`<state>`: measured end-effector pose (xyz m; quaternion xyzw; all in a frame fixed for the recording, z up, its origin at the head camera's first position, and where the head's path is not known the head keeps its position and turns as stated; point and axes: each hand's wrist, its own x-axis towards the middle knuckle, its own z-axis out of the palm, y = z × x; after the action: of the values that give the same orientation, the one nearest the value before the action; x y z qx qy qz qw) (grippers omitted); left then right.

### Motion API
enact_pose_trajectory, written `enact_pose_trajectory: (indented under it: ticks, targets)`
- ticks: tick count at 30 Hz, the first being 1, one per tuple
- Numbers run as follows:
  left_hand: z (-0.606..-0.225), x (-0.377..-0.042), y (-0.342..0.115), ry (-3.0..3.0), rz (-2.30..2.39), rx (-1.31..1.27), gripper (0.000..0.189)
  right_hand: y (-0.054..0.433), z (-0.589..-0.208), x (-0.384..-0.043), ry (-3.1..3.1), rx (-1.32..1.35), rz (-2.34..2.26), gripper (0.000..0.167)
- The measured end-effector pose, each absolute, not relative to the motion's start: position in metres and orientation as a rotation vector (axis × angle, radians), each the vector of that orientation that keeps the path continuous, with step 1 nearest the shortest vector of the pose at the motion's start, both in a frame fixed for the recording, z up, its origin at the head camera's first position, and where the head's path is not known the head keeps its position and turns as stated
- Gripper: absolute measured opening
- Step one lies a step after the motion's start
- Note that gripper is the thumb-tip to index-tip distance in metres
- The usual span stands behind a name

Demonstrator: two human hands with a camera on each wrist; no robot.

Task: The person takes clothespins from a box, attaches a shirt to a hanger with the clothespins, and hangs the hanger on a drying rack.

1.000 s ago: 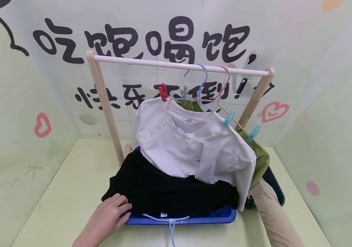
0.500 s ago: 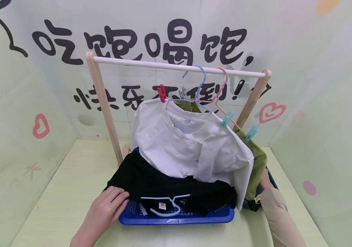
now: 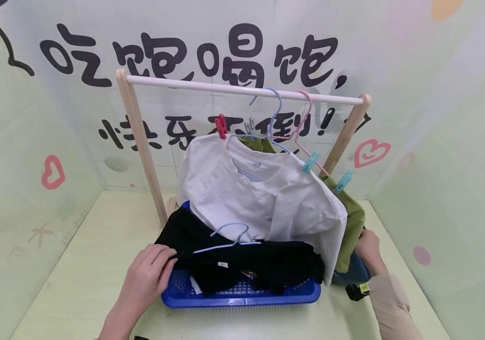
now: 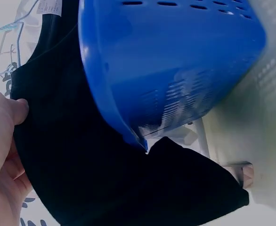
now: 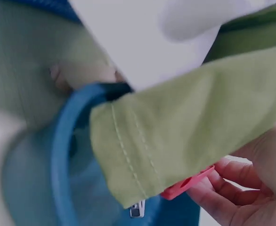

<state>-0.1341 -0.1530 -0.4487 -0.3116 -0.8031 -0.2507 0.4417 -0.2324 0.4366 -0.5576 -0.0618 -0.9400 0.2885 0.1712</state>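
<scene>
A black shirt (image 3: 276, 259) lies over the blue basket (image 3: 242, 301), a light-blue hanger (image 3: 219, 247) at its neckline, hook pointing up. My left hand (image 3: 144, 276) pinches the shirt's left shoulder between thumb and fingers. In the left wrist view, the black cloth (image 4: 81, 141) drapes from that pinch beside the basket wall. My right hand (image 3: 370, 248) is over the blue bin (image 3: 349, 274) at the right. In the right wrist view its fingers pinch a red clothespin (image 5: 187, 183), partly hidden behind a green sleeve (image 5: 175, 127).
A rack with a white rail (image 3: 174, 84) carries a white shirt (image 3: 246, 198) and a green shirt (image 3: 353, 222) behind it. Red and teal clothespins (image 3: 310, 163) grip them on their hangers. A small black object (image 3: 356, 292) lies by the bin.
The hanger's hook has swung up from the basket's front edge to over the black shirt. My left hand has lifted the shirt's edge. My right hand has come out from behind the green shirt.
</scene>
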Motion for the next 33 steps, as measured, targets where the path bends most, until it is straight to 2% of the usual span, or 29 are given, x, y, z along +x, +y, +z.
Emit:
enact_pose_trajectory:
  ticks: [3,6,11,22,28,33]
  targets:
    - [-0.447,-0.136,-0.151,-1.988,-0.627,-0.749,0.038,0.380,-0.483,-0.186,-2.717,-0.296,1.001,0.013]
    - [-0.446,-0.138,-0.150,-1.991,-0.634,-0.726,0.038,0.355,-0.452,-0.164,-2.740,-0.393,1.037,0.017]
    - [-0.445,-0.139,-0.149,-2.002,-0.649,-0.695,0.039,0.343,-0.434,-0.147,-2.657,-0.444,1.138,0.029]
    - [-0.444,-0.139,-0.148,-2.003,-0.694,-0.681,0.039,0.311,-0.397,-0.107,-2.249,-0.407,1.411,0.031]
    - [-0.443,-0.139,-0.147,-2.014,-0.709,-0.672,0.039,0.272,-0.374,-0.090,-1.931,-0.147,1.665,0.035]
    - [-0.443,-0.137,-0.147,-2.061,-0.728,-0.665,0.041,0.244,-0.377,-0.087,-1.813,0.218,1.864,0.035]
